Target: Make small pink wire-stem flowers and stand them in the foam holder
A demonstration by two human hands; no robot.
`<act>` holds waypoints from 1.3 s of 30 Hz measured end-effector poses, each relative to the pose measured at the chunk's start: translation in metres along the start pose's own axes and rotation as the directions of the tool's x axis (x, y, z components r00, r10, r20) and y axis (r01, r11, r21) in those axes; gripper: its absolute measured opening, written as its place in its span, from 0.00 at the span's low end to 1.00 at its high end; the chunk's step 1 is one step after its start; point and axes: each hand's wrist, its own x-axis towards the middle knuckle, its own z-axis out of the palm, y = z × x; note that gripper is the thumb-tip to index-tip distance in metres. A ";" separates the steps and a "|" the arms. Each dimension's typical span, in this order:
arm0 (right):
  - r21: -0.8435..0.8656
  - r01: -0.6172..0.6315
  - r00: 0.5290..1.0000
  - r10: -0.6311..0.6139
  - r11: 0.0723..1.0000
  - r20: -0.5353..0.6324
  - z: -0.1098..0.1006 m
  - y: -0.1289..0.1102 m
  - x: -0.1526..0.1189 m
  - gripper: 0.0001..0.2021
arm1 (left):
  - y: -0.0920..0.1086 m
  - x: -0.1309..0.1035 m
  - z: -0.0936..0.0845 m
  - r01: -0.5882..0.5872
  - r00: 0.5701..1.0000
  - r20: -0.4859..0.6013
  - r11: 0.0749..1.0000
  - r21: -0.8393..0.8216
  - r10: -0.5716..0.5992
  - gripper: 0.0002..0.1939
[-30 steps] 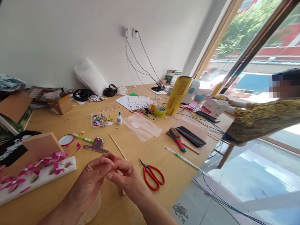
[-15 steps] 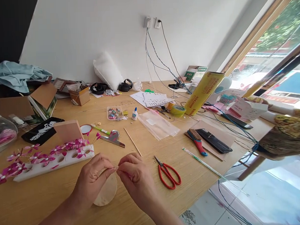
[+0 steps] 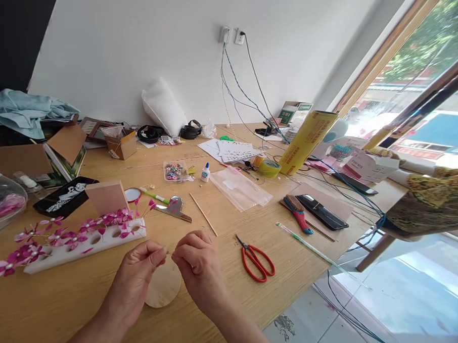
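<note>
My left hand point(image 3: 140, 269) is closed in a pinch, thumb against forefinger, on something tiny I cannot make out. Close by, a small gap away, my right hand point(image 3: 197, 259) pinches too, and whatever is in its fingertips is too small to name. Below both hands a round, pale wooden disc point(image 3: 164, 288) lies on the table, partly covered by them. To the left, magenta flowers point(image 3: 76, 239) on thin wire stems rest along a white foam block point(image 3: 88, 252) with round holes. Right of my right hand lie red-handled pliers point(image 3: 257, 261).
A wooden stick point(image 3: 203, 214), a large metal clip point(image 3: 175, 209), a bead box point(image 3: 175, 171) and a glue bottle point(image 3: 205, 172) lie beyond my hands. A brush point(image 3: 301, 216) and a plastic bag point(image 3: 241, 188) are farther right. Another person point(image 3: 435, 198) is at the right edge.
My fingertips, touching half a second ago, are now slightly apart. My left hand has shifted a little left and down. The view has moved slightly.
</note>
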 end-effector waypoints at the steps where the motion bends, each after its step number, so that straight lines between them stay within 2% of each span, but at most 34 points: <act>1: -0.002 -0.003 1.000 0.003 1.000 0.004 0.001 0.000 0.000 0.11 | -0.001 0.000 0.000 0.053 0.998 -0.015 0.995 -0.081 -0.054 0.10; 4: -0.060 0.011 1.000 -0.009 0.998 0.023 0.002 0.003 0.001 0.12 | -0.005 0.002 -0.002 0.148 0.985 -0.053 0.963 -0.224 -0.164 0.10; 6: -0.128 0.046 0.998 -0.039 0.991 0.055 -0.001 0.006 0.004 0.11 | -0.002 0.005 -0.008 0.090 0.990 -0.087 0.979 -0.185 -0.107 0.10; 9: -0.233 0.128 0.984 -0.094 0.964 0.152 -0.008 0.009 0.010 0.11 | 0.009 0.007 -0.017 -0.116 0.989 -0.088 0.991 0.063 0.121 0.07; 10: -0.259 0.162 0.975 -0.115 0.952 0.188 -0.011 0.009 0.013 0.11 | 0.014 0.007 -0.020 -0.185 0.979 -0.049 0.964 0.191 0.198 0.06; 12: -0.292 0.236 0.957 -0.168 0.927 0.238 -0.015 0.008 0.018 0.10 | 0.024 0.007 -0.022 -0.296 0.954 0.091 0.842 0.451 0.287 0.07; 14: -0.303 0.295 0.941 -0.222 0.906 0.254 -0.016 0.007 0.020 0.09 | 0.030 0.007 -0.020 -0.364 0.931 0.224 0.706 0.608 0.287 0.02; 16: -0.301 0.329 0.934 -0.262 0.895 0.241 -0.014 0.007 0.020 0.09 | 0.032 0.007 -0.018 -0.382 0.924 0.289 0.646 0.661 0.250 0.06; 22: -0.303 0.380 0.923 -0.338 0.874 0.185 -0.012 0.008 0.017 0.09 | 0.027 0.007 -0.016 -0.244 0.966 0.237 0.683 0.689 0.107 0.09; 24: -0.299 0.339 0.941 -0.316 0.892 0.125 -0.018 0.009 0.017 0.07 | 0.025 0.007 -0.017 -0.226 0.971 0.215 0.684 0.693 0.104 0.09; 25: -0.285 0.279 0.960 -0.271 0.917 0.066 -0.021 0.010 0.017 0.07 | 0.024 0.006 -0.018 -0.225 0.973 0.198 0.679 0.699 0.118 0.09; 27: -0.197 0.060 0.993 -0.078 0.979 -0.085 -0.027 0.014 0.013 0.10 | 0.022 0.004 -0.020 -0.254 0.967 0.175 0.641 0.724 0.185 0.09; 29: 0.016 -0.195 0.970 0.195 0.981 -0.147 -0.025 0.020 0.006 0.06 | 0.019 0.002 -0.021 -0.309 0.944 0.171 0.575 0.758 0.283 0.10; 30: 0.156 -0.304 0.940 0.323 0.940 -0.111 -0.021 0.022 0.001 0.03 | 0.017 0.001 -0.021 -0.342 0.926 0.178 0.543 0.767 0.332 0.09; 31: 0.303 -0.399 0.905 0.424 0.866 -0.021 -0.016 0.023 -0.004 0.02 | 0.015 0.000 -0.021 -0.374 0.907 0.187 0.518 0.769 0.377 0.09; 32: 0.445 -0.480 0.866 0.489 0.756 0.102 -0.008 0.023 -0.008 0.05 | 0.014 -0.001 -0.020 -0.403 0.890 0.199 0.504 0.764 0.411 0.08; 34: 0.659 -0.596 0.784 0.513 0.459 0.351 0.007 0.017 -0.015 0.12 | 0.010 -0.003 -0.018 -0.451 0.866 0.225 0.503 0.737 0.447 0.07; 36: 0.779 -0.597 0.742 0.501 0.191 0.446 0.019 0.006 -0.017 0.17 | 0.008 -0.005 -0.016 -0.479 0.855 0.247 0.513 0.712 0.456 0.07; 37: 0.820 -0.563 0.739 0.505 0.100 0.446 0.023 0.001 -0.017 0.19 | 0.007 -0.006 -0.015 -0.489 0.850 0.254 0.512 0.706 0.461 0.07; 39: 0.877 -0.481 0.741 0.537 0.004 0.404 0.026 -0.009 -0.014 0.19 | 0.006 -0.008 -0.014 -0.504 0.838 0.268 0.489 0.712 0.475 0.07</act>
